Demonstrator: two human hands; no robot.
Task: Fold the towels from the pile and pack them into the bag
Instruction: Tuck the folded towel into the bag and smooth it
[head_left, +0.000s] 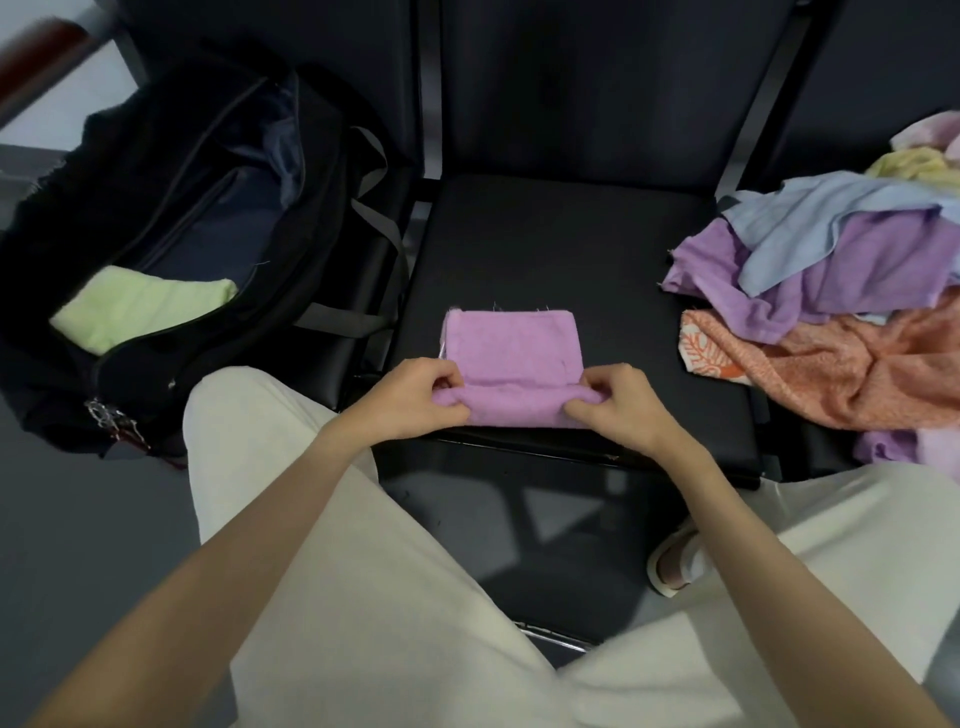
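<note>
Both hands are pinching the near fold of a pink towel (511, 345) lying on the black bench (571, 244): left hand (413, 397) at its 9 o'clock end, right hand (615, 402) at 3. The open bag (171, 218) is sitting at 10 o'clock, the towel pile (841, 291) at 2.

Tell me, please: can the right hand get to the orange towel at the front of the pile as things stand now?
Probably yes. The orange towel lies uncovered at the pile's near edge, on the right hand's own side, with only bare black seat between. But that hand now pinches the folded purple towel and must release it first.
</note>
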